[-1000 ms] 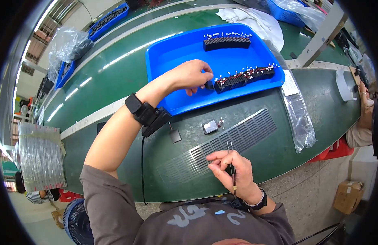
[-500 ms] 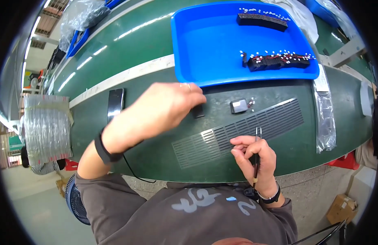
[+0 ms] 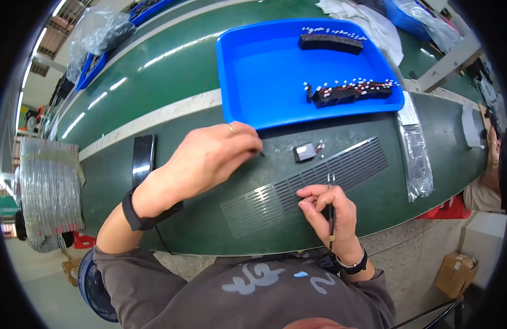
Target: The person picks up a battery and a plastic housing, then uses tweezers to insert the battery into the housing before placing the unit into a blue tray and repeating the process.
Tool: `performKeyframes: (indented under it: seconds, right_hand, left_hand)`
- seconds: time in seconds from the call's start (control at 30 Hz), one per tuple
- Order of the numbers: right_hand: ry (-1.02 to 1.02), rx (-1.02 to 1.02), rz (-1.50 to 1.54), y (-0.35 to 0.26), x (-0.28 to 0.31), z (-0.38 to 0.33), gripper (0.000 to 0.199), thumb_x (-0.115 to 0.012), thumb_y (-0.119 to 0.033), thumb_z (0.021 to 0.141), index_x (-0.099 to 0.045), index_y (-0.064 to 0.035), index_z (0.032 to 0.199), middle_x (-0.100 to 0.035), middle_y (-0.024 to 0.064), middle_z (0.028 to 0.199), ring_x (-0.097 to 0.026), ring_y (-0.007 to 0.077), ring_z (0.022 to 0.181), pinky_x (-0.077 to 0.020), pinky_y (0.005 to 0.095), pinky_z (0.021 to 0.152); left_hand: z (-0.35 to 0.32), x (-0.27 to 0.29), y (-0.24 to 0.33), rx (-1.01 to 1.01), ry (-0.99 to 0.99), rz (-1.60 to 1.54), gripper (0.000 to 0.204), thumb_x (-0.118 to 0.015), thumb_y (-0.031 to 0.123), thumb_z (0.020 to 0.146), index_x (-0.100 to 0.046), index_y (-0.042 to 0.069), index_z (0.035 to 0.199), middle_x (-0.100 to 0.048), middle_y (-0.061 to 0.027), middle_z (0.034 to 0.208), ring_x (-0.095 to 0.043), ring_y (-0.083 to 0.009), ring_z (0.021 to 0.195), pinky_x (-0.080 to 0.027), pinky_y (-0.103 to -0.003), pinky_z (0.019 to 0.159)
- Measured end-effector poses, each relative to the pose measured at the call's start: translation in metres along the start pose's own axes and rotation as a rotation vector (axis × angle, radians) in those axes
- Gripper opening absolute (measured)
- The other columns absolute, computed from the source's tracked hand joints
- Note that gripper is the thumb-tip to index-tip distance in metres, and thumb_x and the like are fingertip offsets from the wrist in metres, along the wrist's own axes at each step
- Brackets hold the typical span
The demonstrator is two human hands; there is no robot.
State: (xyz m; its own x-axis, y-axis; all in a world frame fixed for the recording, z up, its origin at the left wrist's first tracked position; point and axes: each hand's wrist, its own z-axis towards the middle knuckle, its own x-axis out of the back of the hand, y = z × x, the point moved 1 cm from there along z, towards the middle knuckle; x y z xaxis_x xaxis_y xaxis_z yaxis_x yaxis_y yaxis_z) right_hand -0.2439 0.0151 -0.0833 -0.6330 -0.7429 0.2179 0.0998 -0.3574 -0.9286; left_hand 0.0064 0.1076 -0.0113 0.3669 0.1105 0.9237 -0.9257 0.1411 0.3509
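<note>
My left hand (image 3: 209,156) is closed, fingertips pinched over a small black block (image 3: 260,154) near the tray's front edge; most of the block is hidden. In my right hand (image 3: 335,211) is a pair of dark tweezers (image 3: 332,214), pale tips pointing away from me. Below those tips lies a clear sheet (image 3: 239,215) with rows of black strips (image 3: 341,167) on its right part and bare rows on its left. Beyond the sheet a small grey-and-black battery pack (image 3: 305,153) rests on the green table, with short wires and connectors at its right side.
Black packs with red wires and white connectors (image 3: 349,94) stand in rows in the blue tray (image 3: 264,118). A phone (image 3: 143,156) lies left, beyond it a wrapped stack of clear trays (image 3: 50,183). A clear plastic bag (image 3: 416,159) lies right.
My left hand has drawn slightly back with the black block, which now shows only at the fingertips. My right hand keeps its hold on the tweezers. The whole view has shifted a little.
</note>
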Motion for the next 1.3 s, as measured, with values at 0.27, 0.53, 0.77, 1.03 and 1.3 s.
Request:
performKeyframes:
  seconds: [0.27, 0.53, 0.77, 1.03, 1.3]
  right_hand:
    - [-0.006, 0.024, -0.005, -0.002, 0.000, 0.002, 0.028, -0.069, 0.007, 0.084, -0.045, -0.0045, 0.081, -0.070, 0.0190, 0.100, -0.065, 0.0124, 0.072, -0.0528, 0.0249, 0.069]
    - [-0.017, -0.022, 0.028, 0.001, 0.003, 0.003, 0.027, -0.070, 0.006, 0.084, -0.045, -0.0045, 0.081, -0.070, 0.0187, 0.098, -0.067, 0.0140, 0.074, -0.0538, 0.0257, 0.068]
    - [-0.025, 0.002, 0.015, 0.001, 0.003, 0.003, 0.027, -0.070, 0.006, 0.085, -0.046, -0.0046, 0.081, -0.070, 0.0186, 0.098, -0.067, 0.0142, 0.074, -0.0544, 0.0261, 0.068]
    - [-0.024, 0.006, -0.001, 0.000, 0.002, 0.005, 0.029, -0.070, 0.007, 0.084, -0.045, -0.0049, 0.080, -0.070, 0.0189, 0.098, -0.067, 0.0142, 0.073, -0.0540, 0.0262, 0.066]
    - [0.009, -0.056, -0.009, -0.003, -0.001, 0.006, 0.027, -0.074, 0.006, 0.081, -0.048, -0.0037, 0.078, -0.065, 0.0106, 0.074, -0.073, 0.0256, 0.084, -0.0554, 0.0301, 0.066]
  left_hand:
    - [0.081, -0.007, -0.036, -0.065, 0.098, 0.140, 0.012, -0.062, 0.007, 0.085, -0.068, 0.007, 0.096, -0.063, -0.0124, 0.082, -0.065, -0.0336, 0.079, -0.053, -0.043, 0.070]
    - [0.131, -0.040, -0.061, -0.025, -0.013, 0.050, 0.025, -0.065, 0.005, 0.084, -0.066, 0.007, 0.109, -0.068, -0.0130, 0.095, -0.067, -0.0299, 0.089, -0.054, -0.038, 0.078]
    - [0.137, -0.044, -0.059, 0.098, 0.016, -0.372, 0.033, -0.066, 0.008, 0.081, -0.066, 0.005, 0.114, -0.071, -0.0149, 0.098, -0.068, -0.0314, 0.091, -0.054, -0.040, 0.081]
    - [0.133, -0.039, -0.058, 0.044, -0.055, -0.240, 0.032, -0.067, 0.013, 0.081, -0.067, 0.004, 0.112, -0.070, -0.0172, 0.098, -0.068, -0.0325, 0.091, -0.054, -0.041, 0.084]
    - [0.128, -0.036, -0.054, 0.103, -0.101, -0.351, 0.033, -0.067, 0.022, 0.088, -0.066, 0.000, 0.113, -0.071, -0.0166, 0.097, -0.069, -0.0259, 0.083, -0.056, -0.038, 0.078]
